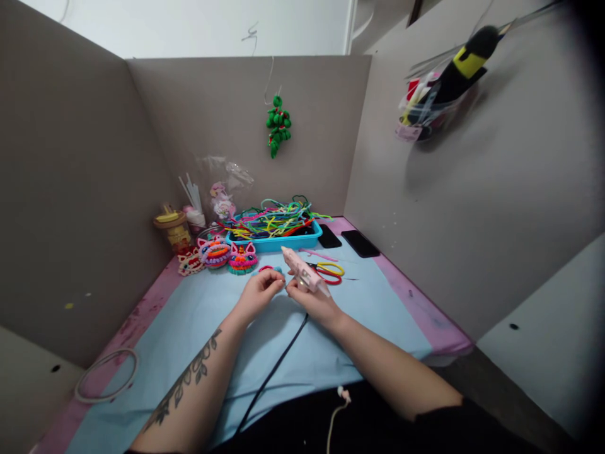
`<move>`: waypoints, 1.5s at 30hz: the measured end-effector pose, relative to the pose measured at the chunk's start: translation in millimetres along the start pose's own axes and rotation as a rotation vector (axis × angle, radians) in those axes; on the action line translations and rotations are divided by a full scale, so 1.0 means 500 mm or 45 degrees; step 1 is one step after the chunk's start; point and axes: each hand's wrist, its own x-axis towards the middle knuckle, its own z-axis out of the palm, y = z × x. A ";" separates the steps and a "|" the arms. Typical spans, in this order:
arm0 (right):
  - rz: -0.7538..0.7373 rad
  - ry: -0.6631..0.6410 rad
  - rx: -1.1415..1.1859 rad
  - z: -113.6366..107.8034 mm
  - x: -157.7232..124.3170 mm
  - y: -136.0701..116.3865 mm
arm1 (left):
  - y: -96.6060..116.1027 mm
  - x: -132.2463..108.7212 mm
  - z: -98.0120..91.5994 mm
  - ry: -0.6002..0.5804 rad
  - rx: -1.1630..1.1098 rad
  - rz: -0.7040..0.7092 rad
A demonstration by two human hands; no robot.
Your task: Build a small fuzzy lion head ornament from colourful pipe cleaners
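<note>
In the head view my right hand [317,306] is wrapped around a pale pink glue gun [303,270], its nozzle pointing up and away to the left. A black cord [278,364] runs from below that hand toward my body. Close beside it, my left hand [259,291] is closed, thumb and fingertips pinched together; whatever sits between them is too small to name. Just beyond the fingers lies a small pink and teal piece [269,270], partly hidden. Scissors [336,270] with red and yellow handles rest behind the glue gun.
A blue tray [278,243] of coloured pipe cleaners stands at the back. Left of it are fuzzy animal-faced crafts [242,258] and a brown-lidded cup [172,230]. Two phones [360,243] lie to the right. A white hoop [106,376] lies near left. Partition walls enclose the table.
</note>
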 end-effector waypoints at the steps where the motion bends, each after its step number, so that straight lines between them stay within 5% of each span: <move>1: -0.031 -0.002 -0.034 -0.001 -0.002 -0.003 | 0.001 0.000 -0.001 -0.001 0.029 0.011; 16: -0.022 -0.098 0.108 0.002 -0.005 -0.009 | 0.016 -0.011 0.004 0.081 0.030 0.098; 29: -0.136 -0.058 0.122 0.005 -0.014 -0.008 | 0.044 -0.022 0.008 0.118 0.285 0.447; 45: -0.157 -0.023 0.030 0.004 -0.015 -0.006 | 0.043 -0.025 0.006 0.146 0.240 0.436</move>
